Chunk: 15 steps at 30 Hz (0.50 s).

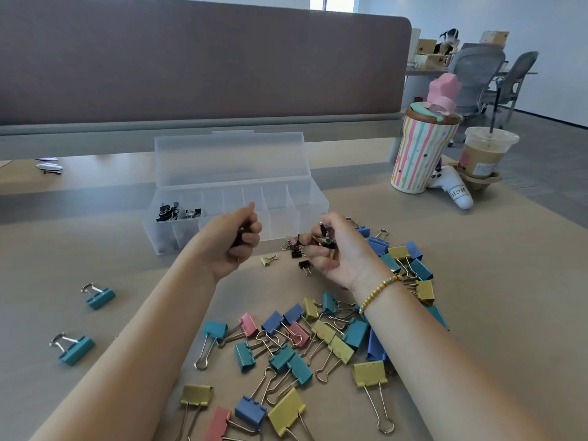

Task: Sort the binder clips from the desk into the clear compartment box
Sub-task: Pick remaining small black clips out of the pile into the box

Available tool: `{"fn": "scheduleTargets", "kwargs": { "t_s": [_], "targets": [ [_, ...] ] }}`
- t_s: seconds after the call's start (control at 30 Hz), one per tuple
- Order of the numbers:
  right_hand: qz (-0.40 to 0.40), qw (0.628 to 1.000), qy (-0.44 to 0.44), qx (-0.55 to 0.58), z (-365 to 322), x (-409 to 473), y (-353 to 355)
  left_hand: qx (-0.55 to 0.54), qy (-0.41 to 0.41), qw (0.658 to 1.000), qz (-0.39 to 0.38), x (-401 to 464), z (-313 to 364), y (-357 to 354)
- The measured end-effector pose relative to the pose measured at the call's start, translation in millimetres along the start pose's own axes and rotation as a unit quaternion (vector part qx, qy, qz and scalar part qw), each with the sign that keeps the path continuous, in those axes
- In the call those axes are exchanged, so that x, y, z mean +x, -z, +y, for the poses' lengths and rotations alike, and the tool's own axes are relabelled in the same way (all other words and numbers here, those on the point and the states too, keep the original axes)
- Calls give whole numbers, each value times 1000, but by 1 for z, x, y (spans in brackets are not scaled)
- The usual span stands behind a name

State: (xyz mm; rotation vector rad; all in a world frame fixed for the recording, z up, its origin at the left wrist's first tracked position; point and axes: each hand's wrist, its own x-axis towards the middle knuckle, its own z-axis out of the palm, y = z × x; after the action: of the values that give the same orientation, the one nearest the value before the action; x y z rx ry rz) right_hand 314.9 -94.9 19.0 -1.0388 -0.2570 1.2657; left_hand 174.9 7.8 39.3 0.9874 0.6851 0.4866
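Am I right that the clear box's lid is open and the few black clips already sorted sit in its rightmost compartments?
Not quite. The head view shows the clear compartment box with its lid open, but the black clips sit in its leftmost compartments; the rightmost compartments look empty.

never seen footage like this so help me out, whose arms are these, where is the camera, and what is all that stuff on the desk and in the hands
There is no machine here: a person works with two bare hands, filmed by one wide-angle camera worn on the head, looking forward and down.

On the light wooden desk stands a clear plastic compartment box with its lid up; small black binder clips already lie in its left compartments. A heap of large coloured binder clips, blue, teal, yellow and pink, lies in front, with two teal ones off to the left. A striped cup and an iced drink stand far right.

The left hand curls round something small and dark. The right hand has a grip on a bunch of small black clips.
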Motion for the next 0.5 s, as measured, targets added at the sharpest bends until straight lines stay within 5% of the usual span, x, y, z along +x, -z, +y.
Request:
{"fn": "scheduleTargets", "kwargs": {
  "t_s": [0.07, 0.1, 0.17, 0.23, 0.33, 0.5],
  "targets": [
    [42, 998, 24, -40, 0, 3, 0, 173, -35, 984, 4, 0, -4, -1],
    [52, 995, 34, -80, 0, 2, 0, 307, -53, 950, 14, 0, -6, -2],
    [71, 965, 58, -247, -2, -3, -1, 561, -87, 823, 26, 3, -12, -1],
    [89, 868, 78, -482, -5, -14, -4, 714, -99, 693, 37, 5, -18, -3],
    [65, 716, 83, -690, -6, -23, -9, 802, -94, 589, 26, 7, -27, -6],
    [89, 585, 79, -802, 18, -13, -13, 848, -88, 523, 15, 13, -35, -6]
  ]
}}
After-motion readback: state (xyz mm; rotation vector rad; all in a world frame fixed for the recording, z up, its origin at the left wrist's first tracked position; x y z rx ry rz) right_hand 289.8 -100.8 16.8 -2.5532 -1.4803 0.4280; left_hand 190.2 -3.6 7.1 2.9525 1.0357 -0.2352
